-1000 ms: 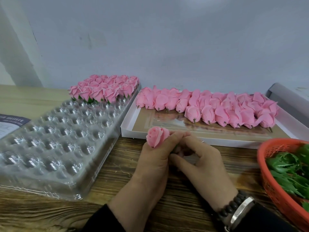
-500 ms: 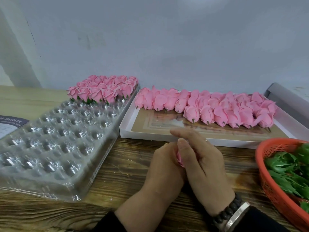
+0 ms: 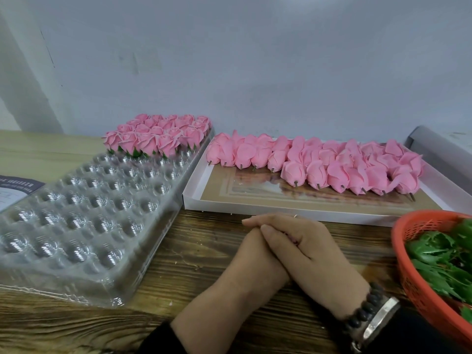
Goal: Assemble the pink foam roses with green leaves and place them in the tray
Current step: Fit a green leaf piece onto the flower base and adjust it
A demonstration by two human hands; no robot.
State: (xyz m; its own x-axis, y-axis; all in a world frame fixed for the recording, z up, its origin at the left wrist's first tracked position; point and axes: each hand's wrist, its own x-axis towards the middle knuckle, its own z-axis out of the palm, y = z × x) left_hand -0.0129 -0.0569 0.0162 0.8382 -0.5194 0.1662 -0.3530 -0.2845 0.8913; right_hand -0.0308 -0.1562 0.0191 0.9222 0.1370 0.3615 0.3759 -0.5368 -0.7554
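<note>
A printed sheet [image 3: 15,190] is seen at the far left edge, partly under the clear plastic tray [image 3: 84,226]. The tray's near dimples are unfilled; assembled roses [image 3: 158,135] with green leaves beneath are seated in its far rows. Right of the tray, a white shallow box [image 3: 255,206] is noted, with bare pink rose heads [image 3: 319,162] laid across its far half, stems pointing toward the viewer. In front of the box, on the wooden table [image 3: 127,325], the left hand [image 3: 255,261] is overlapped by the right hand [image 3: 314,254], fingers folded together. A sliver of pink [image 3: 293,240] is glimpsed between them; which hand grips it cannot be told. A beaded bracelet and watch [image 3: 375,315] are worn on the right wrist. At far right, an orange basket [image 3: 419,284] holds green leaves [image 3: 444,261].
</note>
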